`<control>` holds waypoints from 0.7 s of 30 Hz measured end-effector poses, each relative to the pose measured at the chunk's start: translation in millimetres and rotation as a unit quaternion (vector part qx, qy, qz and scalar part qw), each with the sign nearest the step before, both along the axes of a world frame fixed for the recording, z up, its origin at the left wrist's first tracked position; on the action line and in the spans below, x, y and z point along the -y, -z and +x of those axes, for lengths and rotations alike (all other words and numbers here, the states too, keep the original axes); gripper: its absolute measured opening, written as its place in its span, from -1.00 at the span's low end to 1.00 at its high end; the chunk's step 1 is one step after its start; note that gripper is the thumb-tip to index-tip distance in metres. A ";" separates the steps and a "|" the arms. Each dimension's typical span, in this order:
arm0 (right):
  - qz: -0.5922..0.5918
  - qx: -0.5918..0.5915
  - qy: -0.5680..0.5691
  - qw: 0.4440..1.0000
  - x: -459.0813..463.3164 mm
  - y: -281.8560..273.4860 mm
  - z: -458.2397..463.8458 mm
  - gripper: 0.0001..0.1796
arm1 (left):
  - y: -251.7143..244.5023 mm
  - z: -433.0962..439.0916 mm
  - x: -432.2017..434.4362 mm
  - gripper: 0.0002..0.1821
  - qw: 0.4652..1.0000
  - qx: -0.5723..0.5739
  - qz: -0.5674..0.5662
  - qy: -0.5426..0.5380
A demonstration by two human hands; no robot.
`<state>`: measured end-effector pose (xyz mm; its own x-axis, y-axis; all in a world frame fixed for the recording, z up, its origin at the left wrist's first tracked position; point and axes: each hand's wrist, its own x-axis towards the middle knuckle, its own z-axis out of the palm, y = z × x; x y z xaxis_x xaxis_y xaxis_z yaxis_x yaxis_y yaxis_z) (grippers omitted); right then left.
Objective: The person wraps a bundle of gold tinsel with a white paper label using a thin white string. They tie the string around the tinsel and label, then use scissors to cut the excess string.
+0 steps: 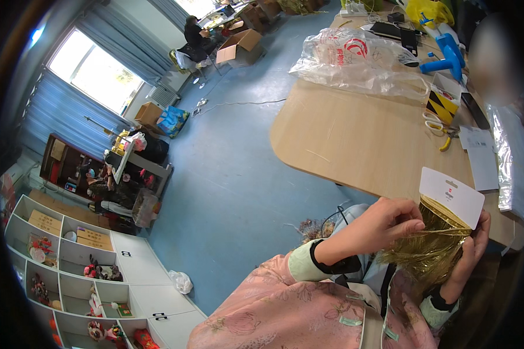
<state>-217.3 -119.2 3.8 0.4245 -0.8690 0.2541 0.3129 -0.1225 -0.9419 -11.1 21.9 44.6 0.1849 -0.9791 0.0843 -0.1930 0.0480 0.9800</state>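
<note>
My right hand (pixel 474 248) grips a bundle of gold tinsel fringe (pixel 428 257) and the lower edge of its white header card (pixel 454 198). The card has a hang slot and bears writing. A woven gold band (pixel 445 211) runs along the card's lower edge, with the shiny strands hanging below it. My left hand (pixel 391 222) pinches a thin gold strip (pixel 445 232) between thumb and fingers, stretched across the fringe towards my right hand. The fingertips of my right hand are partly hidden behind the card.
The wooden table (pixel 353 139) holds a clear plastic bag (pixel 358 61), a blue tool (pixel 447 54), white-handled scissors (pixel 434 123), yellow-handled pliers (pixel 446 140) and clear plastic sleeves (pixel 513 165). White shelving (pixel 144 261) stands left. People (pixel 195 35) sit farther off, near an open carton (pixel 240 46).
</note>
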 end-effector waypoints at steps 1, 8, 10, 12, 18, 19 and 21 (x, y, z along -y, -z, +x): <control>0.002 0.002 0.007 1.000 0.3 0.6 -0.4 -0.42 | 0.6 3.0 -1.2 -0.81 1.000 0.024 -0.016 -0.010; 0.059 0.021 0.058 0.996 2.6 8.2 -4.4 -0.20 | 12.6 18.8 -10.8 -0.83 0.997 0.059 0.001 0.059; 0.091 0.036 0.065 0.993 4.9 7.7 -0.8 -0.24 | 19.7 26.5 -9.6 -0.85 0.991 0.132 -0.019 0.028; 0.007 -0.025 0.031 0.999 7.8 3.4 0.6 -0.34 | 27.7 28.7 -6.8 -0.88 0.995 0.093 -0.047 -0.007; 0.032 0.029 -0.045 0.998 0.2 -14.8 13.8 -0.63 | 35.0 -8.2 21.0 -0.81 0.995 0.036 -0.082 -0.041; 0.030 0.019 -0.037 0.999 -1.1 -17.2 15.3 -0.64 | 34.3 -13.7 25.6 -0.80 0.994 0.041 -0.086 -0.045; 0.007 0.009 -0.044 0.999 -3.3 -21.8 14.5 -0.66 | 32.1 -23.2 31.1 -0.78 0.993 0.058 -0.087 -0.060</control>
